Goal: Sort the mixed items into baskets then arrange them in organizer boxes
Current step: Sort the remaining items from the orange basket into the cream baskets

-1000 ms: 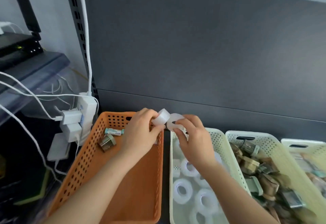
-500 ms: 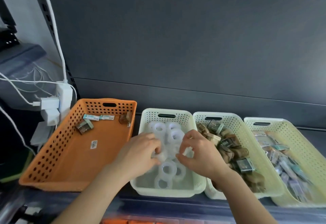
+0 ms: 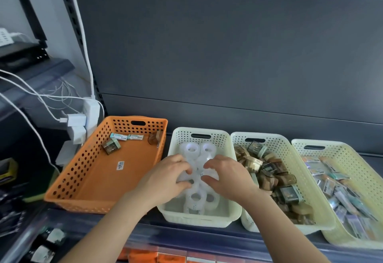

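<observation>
Two hands are down in the cream basket (image 3: pixel 198 220), which stands just right of the orange basket (image 3: pixel 89 182). The left hand (image 3: pixel 165 181) and the right hand (image 3: pixel 229 178) each curl their fingers around white tape rolls (image 3: pixel 195 199) piled in that basket's middle.

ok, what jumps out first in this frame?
Both hands, left hand and right hand, meet at centre, gripping white tape rolls inside the cream basket. To its left the orange basket stands out, holding only a few small items at its far end; two more baskets on the right are packed full.
</observation>
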Motion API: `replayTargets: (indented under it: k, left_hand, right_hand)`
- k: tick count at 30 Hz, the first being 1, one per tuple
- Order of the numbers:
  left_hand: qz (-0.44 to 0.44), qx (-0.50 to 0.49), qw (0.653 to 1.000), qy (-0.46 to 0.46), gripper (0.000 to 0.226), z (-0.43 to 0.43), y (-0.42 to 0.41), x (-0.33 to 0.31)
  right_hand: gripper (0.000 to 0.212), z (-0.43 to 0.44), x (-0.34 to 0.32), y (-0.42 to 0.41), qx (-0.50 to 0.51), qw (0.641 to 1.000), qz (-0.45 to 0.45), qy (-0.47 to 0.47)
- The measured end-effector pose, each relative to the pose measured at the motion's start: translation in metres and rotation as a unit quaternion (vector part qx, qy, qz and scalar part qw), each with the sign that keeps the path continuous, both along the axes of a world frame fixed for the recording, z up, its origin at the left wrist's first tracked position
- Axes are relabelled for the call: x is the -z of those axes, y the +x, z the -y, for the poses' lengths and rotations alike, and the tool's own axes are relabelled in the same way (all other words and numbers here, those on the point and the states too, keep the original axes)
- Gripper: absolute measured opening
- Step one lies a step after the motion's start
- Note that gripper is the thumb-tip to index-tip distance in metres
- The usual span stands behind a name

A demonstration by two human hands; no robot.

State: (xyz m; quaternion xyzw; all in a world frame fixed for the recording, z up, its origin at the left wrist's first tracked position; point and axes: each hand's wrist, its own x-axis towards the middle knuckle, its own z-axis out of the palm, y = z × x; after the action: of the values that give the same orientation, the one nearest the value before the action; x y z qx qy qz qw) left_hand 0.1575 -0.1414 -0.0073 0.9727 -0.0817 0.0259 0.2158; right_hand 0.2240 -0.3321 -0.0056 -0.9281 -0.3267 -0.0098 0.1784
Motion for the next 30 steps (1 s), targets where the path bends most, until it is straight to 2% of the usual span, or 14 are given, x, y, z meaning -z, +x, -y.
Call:
replayTargets:
  k: [3, 7, 12, 17, 21, 26, 30]
  left_hand:
    - [0.023, -0.033, 0.999, 0.000, 0.023, -0.018, -0.002, -0.007]
    - [0.050, -0.107, 0.992, 0.044, 0.024, -0.054, -0.002, -0.018]
    - [0.023, -0.188, 0.975, 0.114, 0.041, -0.105, 0.001, -0.014]
    - [-0.038, -0.229, 0.956, 0.179, 0.050, -0.152, 0.015, 0.001]
    - [-0.045, -0.251, 0.946, 0.200, 0.069, -0.177, 0.026, 0.014]
    - [-0.044, -0.214, 0.947, 0.236, 0.054, -0.193, 0.037, 0.025]
    - [-0.053, -0.189, 0.953, 0.231, 0.038, -0.199, 0.044, 0.026]
  right_hand:
    - [0.032, -0.014, -0.001, 0.003, 0.001, 1.000, 0.007, 0.014]
    - [0.028, -0.047, -0.008, 0.007, -0.018, 0.999, 0.016, 0.031]
    - [0.025, -0.099, -0.013, 0.016, -0.066, 0.997, 0.031, 0.019]
    - [0.027, -0.153, -0.010, 0.033, -0.108, 0.990, 0.087, -0.038]
    - [0.028, -0.194, -0.004, 0.049, -0.090, 0.985, 0.098, -0.114]
    - [0.031, -0.228, 0.010, 0.068, -0.040, 0.975, 0.069, -0.207]
    - [0.031, -0.246, 0.017, 0.077, -0.012, 0.958, 0.082, -0.274]
